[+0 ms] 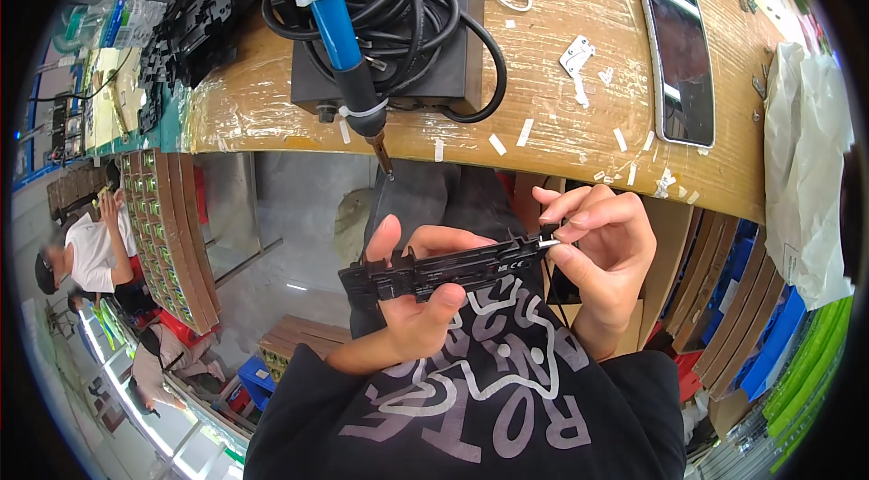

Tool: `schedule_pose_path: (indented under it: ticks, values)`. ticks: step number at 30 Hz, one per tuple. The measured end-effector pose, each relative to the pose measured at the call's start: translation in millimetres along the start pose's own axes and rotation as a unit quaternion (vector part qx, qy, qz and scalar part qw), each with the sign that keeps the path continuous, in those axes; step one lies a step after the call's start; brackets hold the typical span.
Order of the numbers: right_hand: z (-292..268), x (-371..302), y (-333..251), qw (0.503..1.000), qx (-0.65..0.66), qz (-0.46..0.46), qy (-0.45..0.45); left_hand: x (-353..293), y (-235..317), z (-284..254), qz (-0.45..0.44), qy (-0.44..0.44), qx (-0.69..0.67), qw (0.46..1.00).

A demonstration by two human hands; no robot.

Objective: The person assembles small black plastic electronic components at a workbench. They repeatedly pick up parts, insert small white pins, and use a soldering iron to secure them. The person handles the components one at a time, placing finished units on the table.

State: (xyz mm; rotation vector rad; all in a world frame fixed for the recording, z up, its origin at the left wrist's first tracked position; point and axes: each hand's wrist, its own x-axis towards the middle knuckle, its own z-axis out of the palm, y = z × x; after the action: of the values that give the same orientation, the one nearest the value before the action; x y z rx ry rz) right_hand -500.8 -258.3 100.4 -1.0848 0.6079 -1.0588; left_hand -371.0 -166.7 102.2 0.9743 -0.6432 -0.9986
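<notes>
A long black plastic housing (457, 270) with clips and ribs lies across my left hand (418, 299), held above my lap. The thumb presses on its near side and the fingers wrap behind it. At the housing's right end, my right hand (602, 249) pinches a small part (549, 243) that looks pale; its exact kind is too small to make out. A thin dark cable (554, 292) hangs down below that end. Above the hands, a blue-handled soldering iron (330, 9) points its tip down past the table's front edge.
On the wooden table (543, 64) stands a black box (466, 28) with coiled black cable. A phone (683, 64), a white metal bracket (577, 64) and tape scraps lie right of it. Black plastic parts (204, 9) are heaped left. A plastic bag (801, 172) hangs at right. Other people (95, 249) work far left.
</notes>
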Motion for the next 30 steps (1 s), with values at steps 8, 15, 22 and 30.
schedule_pose_path:
  ticks: [8,15,22,30]
  values:
    - [13,-5,-3,0.997,0.049,0.042,0.031,3,1,-21,0.062,-0.093,-0.018,0.994]
    - [41,-12,0,0.995,0.027,0.089,0.036,-6,17,-44,0.052,-0.089,0.010,0.995]
    - [86,-17,6,0.994,-0.006,0.106,0.039,-13,21,-91,0.121,-0.153,-0.045,0.980]
    - [89,-31,22,0.983,-0.171,-0.011,-0.060,-15,38,-103,-0.032,-0.127,-0.079,0.988]
